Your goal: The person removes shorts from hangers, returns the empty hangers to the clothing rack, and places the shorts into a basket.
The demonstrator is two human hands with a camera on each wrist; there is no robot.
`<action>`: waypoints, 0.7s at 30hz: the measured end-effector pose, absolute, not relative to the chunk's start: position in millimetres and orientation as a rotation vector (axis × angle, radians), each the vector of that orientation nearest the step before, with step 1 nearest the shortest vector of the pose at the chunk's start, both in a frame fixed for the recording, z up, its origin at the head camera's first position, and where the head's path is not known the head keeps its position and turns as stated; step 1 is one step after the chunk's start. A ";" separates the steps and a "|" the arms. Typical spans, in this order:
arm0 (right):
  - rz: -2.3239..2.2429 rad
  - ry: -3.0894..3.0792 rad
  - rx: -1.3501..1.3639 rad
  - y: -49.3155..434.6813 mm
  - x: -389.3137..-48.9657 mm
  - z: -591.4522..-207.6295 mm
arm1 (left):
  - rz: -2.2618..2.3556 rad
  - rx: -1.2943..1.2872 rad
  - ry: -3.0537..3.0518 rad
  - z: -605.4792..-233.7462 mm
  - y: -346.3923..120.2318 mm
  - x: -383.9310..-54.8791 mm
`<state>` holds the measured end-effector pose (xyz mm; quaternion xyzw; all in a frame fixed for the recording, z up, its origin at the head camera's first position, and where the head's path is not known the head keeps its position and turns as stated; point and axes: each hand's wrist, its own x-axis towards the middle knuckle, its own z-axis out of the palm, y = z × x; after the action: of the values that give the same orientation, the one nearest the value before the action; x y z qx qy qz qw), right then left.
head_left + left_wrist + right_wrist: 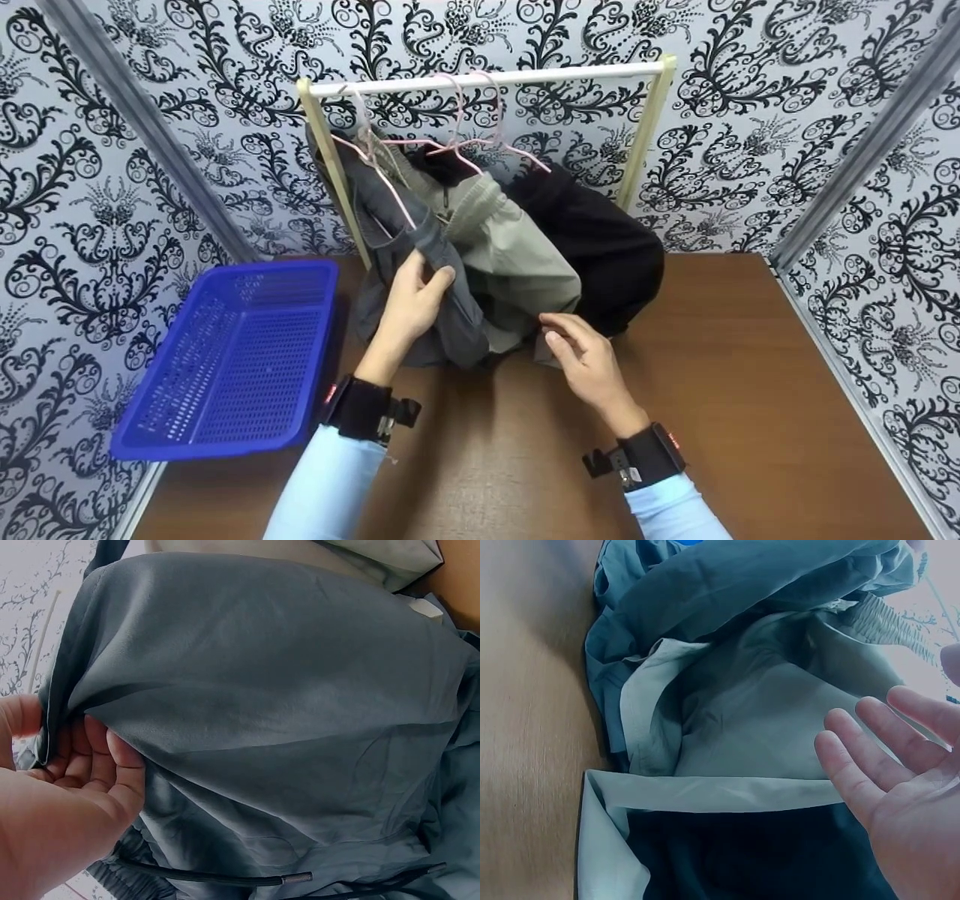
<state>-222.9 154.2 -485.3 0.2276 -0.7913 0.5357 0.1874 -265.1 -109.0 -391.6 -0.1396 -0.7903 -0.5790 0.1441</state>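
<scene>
Dark grey shorts [457,319] hang from a pink hanger [391,191] at the left of the rack. My left hand [416,296] grips their edge, thumb on one side and curled fingers [97,746] on the other. A drawstring [217,875] dangles from them in the left wrist view. Beside them hang light grey-green shorts [517,247], and behind those a black garment [615,247]. My right hand [589,360] is by the lower hem of the grey-green shorts. In the right wrist view its fingers [877,742] are spread and loosely extended, pinching nothing.
A white rod [570,73] on yellowish posts [641,142] carries the hangers. To the left, a blue plastic basket [262,375] sits on the brown table [750,390]. Patterned walls [750,135] enclose the back and sides.
</scene>
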 end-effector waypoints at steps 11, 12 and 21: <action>1.518 -2.214 0.636 153.0 -220.2 -484.8 | -1.629 -0.388 -2.327 -404.7 -105.4 -259.9; 1.517 -2.211 0.640 153.1 -220.0 -485.0 | -1.628 -0.390 -2.330 -406.3 -104.9 -259.5; 1.486 -2.204 0.648 154.2 -218.8 -486.7 | -1.623 -0.412 -2.317 -417.2 -98.6 -251.6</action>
<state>-218.8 154.2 -486.7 0.2319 -0.7891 0.5320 0.2013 -251.6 -98.6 -417.2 -0.1428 -0.8024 -0.5620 0.1409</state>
